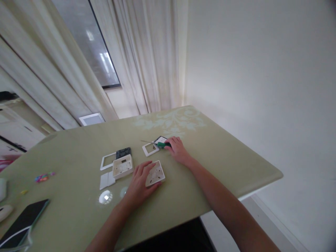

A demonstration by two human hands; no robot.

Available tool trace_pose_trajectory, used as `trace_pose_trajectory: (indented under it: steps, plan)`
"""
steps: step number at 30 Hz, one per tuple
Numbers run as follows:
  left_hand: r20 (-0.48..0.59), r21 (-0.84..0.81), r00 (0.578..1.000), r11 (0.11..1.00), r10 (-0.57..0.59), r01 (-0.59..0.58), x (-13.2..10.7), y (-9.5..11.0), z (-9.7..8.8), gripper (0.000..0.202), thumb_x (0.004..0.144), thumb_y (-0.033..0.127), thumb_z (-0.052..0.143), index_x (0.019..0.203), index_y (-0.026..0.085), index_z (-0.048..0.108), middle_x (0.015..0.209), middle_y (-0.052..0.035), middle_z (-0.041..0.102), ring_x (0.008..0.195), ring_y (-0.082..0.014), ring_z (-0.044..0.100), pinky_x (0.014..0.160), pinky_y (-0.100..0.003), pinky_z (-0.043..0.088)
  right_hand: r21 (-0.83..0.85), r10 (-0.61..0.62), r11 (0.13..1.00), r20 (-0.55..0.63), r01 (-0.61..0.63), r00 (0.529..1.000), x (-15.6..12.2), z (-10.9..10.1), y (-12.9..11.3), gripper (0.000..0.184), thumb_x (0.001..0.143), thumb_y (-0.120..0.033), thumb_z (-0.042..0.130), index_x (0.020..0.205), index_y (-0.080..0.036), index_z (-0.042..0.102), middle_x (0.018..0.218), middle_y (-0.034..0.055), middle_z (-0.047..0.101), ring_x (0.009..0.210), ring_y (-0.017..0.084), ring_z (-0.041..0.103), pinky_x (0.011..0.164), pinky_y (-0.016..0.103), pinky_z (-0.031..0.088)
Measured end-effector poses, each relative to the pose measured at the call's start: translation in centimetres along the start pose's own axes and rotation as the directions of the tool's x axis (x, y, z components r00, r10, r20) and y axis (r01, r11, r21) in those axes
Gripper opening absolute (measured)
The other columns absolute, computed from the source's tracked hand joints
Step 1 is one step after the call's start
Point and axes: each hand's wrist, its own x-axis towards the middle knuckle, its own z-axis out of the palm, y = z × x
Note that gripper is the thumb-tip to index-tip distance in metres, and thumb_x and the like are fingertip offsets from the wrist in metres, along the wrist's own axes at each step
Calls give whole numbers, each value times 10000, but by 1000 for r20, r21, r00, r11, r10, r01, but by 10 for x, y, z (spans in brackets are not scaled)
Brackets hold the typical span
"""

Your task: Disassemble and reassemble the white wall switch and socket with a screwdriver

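Observation:
My left hand (pixel 140 182) lies with fingers curled over a white square switch box (pixel 156 174) on the green table (pixel 215 157), holding it down. My right hand (pixel 177 149) is closed around the green handle of a screwdriver (pixel 157 143), whose metal shaft points left. Just under the screwdriver lie a white frame (pixel 150 149) and a dark switch module (pixel 161 139).
Left of my hands sit another white box (pixel 122 166), a white frame (pixel 107 161), a black module (pixel 123 152) and a flat white plate (pixel 107 180). A phone (pixel 25 218) and small coloured bits (pixel 43 177) lie at the far left. Curtains hang behind the table.

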Motion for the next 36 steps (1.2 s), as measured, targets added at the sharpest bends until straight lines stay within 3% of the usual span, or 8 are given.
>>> trace_pose_trajectory:
  steps: [4, 7, 12, 17, 27, 32, 34, 36]
  plan:
    - [90, 68, 996, 998, 9, -16, 27, -3, -4, 772, 944, 468, 758, 1629, 285, 454, 1658, -159, 499, 1475, -418, 504, 1232, -624, 408, 113, 103, 990, -122, -89, 987, 4, 4, 9, 314, 1066, -391, 673, 1302, -184, 682, 1325, 103, 698, 1189, 268, 693, 1040, 510, 588]
    - [180, 107, 984, 994, 12, -32, 54, -11, -7, 894, 878, 544, 803, 1652, 295, 432, 1738, -159, 412, 1547, -448, 425, 1261, -640, 334, 179, 155, 976, -149, -127, 977, 4, 10, 12, 320, 1064, -400, 678, 1296, -179, 684, 1310, 102, 703, 1162, 262, 704, 1014, 497, 603]
    - [307, 138, 951, 990, -31, -12, 83, -28, -14, 1056, 820, 692, 776, 1686, 225, 394, 1656, -226, 516, 1514, -483, 485, 1242, -629, 347, 237, 161, 963, -124, -128, 979, 3, 21, 4, 336, 1065, -405, 677, 1313, -178, 679, 1312, 103, 706, 1170, 265, 706, 1026, 508, 599]
    - [359, 139, 933, 990, -23, -30, 87, -40, -26, 1045, 806, 661, 785, 1681, 220, 421, 1586, -214, 595, 1452, -454, 562, 1227, -572, 389, 239, 125, 965, -56, -108, 991, 3, 26, -6, 314, 1066, -406, 675, 1275, -172, 694, 1276, 97, 721, 1169, 264, 710, 1044, 518, 588]
    - [326, 186, 941, 982, -93, 32, 91, -76, -42, 1058, 656, 591, 887, 1583, 209, 552, 1393, -238, 694, 1359, -482, 624, 1199, -584, 421, 297, 69, 951, 42, -79, 997, 25, 55, -30, 317, 1081, -421, 646, 1284, -181, 687, 1256, 94, 723, 1134, 251, 715, 1025, 496, 595]
    - [236, 150, 966, 986, -103, 69, 85, -77, -40, 1130, 618, 646, 915, 1578, 193, 530, 1512, -252, 629, 1428, -499, 569, 1235, -603, 374, 311, 52, 949, 10, -52, 999, 25, 64, -37, 287, 1072, -399, 665, 1260, -185, 700, 1291, 98, 716, 1175, 258, 702, 1048, 506, 586]
    - [170, 116, 980, 990, -102, 83, 77, -76, -43, 1149, 661, 715, 875, 1616, 219, 473, 1578, -221, 586, 1466, -467, 543, 1254, -577, 363, 308, 79, 949, -26, -67, 997, 23, 63, -33, 290, 1064, -398, 676, 1255, -181, 701, 1305, 100, 709, 1190, 264, 695, 1051, 512, 583]
    - [91, 83, 988, 990, -126, 118, 65, -82, -51, 960, 833, 765, 714, 1597, 229, 487, 1567, -180, 605, 1449, -400, 573, 1242, -514, 402, 311, 121, 945, -60, -97, 991, 21, 61, -27, 291, 1064, -401, 676, 1256, -183, 700, 1304, 100, 707, 1170, 259, 698, 1034, 501, 592]
